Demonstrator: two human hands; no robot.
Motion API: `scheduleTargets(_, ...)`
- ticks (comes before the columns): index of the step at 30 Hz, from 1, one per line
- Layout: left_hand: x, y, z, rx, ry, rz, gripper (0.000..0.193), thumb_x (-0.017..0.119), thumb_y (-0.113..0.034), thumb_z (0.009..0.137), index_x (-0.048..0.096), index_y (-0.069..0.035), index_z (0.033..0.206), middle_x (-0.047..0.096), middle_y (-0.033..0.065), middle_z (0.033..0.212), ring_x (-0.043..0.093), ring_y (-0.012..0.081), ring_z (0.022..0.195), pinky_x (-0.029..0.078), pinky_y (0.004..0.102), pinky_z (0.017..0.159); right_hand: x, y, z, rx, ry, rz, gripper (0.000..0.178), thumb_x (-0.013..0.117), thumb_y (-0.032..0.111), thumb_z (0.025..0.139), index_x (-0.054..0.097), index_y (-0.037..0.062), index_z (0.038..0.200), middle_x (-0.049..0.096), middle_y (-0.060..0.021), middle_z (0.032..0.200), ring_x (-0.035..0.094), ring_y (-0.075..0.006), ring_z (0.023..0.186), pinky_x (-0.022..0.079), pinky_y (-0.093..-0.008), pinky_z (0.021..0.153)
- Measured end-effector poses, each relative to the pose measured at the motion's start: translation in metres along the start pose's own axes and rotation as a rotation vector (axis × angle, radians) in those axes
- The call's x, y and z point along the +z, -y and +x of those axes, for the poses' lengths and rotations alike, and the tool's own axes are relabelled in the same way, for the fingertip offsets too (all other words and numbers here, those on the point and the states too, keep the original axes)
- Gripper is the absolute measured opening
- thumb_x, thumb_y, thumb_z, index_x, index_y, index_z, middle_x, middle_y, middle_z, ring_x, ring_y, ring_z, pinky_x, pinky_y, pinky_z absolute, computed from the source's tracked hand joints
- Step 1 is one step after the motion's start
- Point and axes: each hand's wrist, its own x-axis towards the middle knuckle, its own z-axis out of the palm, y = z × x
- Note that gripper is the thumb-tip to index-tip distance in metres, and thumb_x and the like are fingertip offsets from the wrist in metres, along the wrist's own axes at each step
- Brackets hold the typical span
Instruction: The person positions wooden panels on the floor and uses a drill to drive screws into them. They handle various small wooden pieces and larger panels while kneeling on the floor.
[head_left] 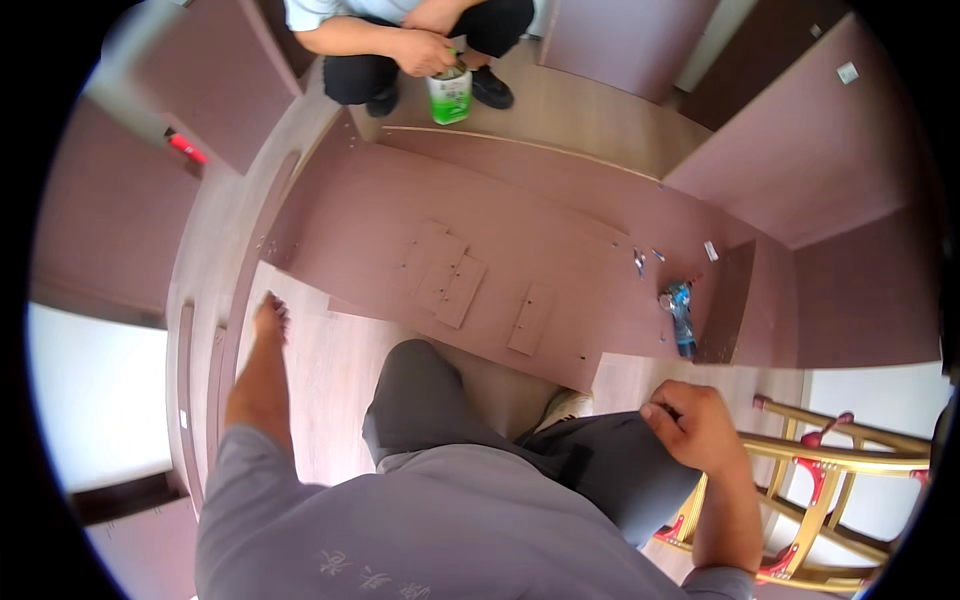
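My left hand (268, 317) hangs low at the left end of the large pinkish-brown panel (350, 220), beside a pale board edge. Its fingers look bent, but they are small and blurred. Curled closed near my right knee is my right hand (692, 424), thumb against the fingers; anything inside is hidden. Several small rectangular boards (462, 290) lie on the panel, and another small board (532, 318) lies apart to their right. A blue cordless drill (682, 318) rests at the panel's right, near loose small metal hardware (639, 262).
Across the panel a person (420, 45) squats, one hand at a green-and-white container (450, 97). Upright panels (800, 130) stand at the right. A gold ladder with red joints (830, 455) lies by my right arm. Long narrow strips (186, 390) lie at the left.
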Motion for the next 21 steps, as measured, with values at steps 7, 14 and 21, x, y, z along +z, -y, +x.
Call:
scheduleTargets(7, 0.1, 0.014, -0.09, -0.075, 0.565, 0.261, 0.033, 0.054, -0.043, 0.104, 0.061, -0.015, 0.088, 0.055, 0.0007, 0.069, 0.048, 0.0126, 0.051, 0.037, 0.0263, 0.042, -0.007, -0.026, 0.004, -0.046, -0.05, 0.313, 0.013, 0.067, 0.013, 0.099, 0.065, 0.0049, 0.09, 0.063, -0.0111, 0.075, 0.066, -0.029, 0.075, 0.051, -0.0445, 0.067)
scheduleTargets(14, 0.213, 0.096, -0.334, -0.482, 1.07, 0.073, 0.024, 0.066, -0.032, 0.103, 0.057, -0.021, 0.084, 0.049, -0.0054, 0.066, 0.043, 0.0094, 0.052, 0.032, 0.0267, 0.045, -0.023, -0.168, -0.028, 0.791, -0.681, 0.776, 0.026, 0.054, 0.031, 0.105, 0.07, 0.011, 0.099, 0.059, 0.0011, 0.077, 0.048, -0.0101, 0.062, 0.034, -0.028, 0.052)
scheduleTargets(21, 0.243, -0.134, -0.427, -0.344, 1.234, -0.28, 0.031, 0.057, -0.034, 0.11, 0.062, -0.016, 0.085, 0.052, -0.0041, 0.063, 0.045, 0.0093, 0.049, 0.037, 0.0234, 0.043, -0.136, -0.087, -0.063, 0.299, -1.097, 0.882, 0.01, 0.062, 0.016, 0.091, 0.066, 0.0124, 0.082, 0.053, -0.001, 0.067, 0.045, -0.0161, 0.055, 0.035, -0.0327, 0.05)
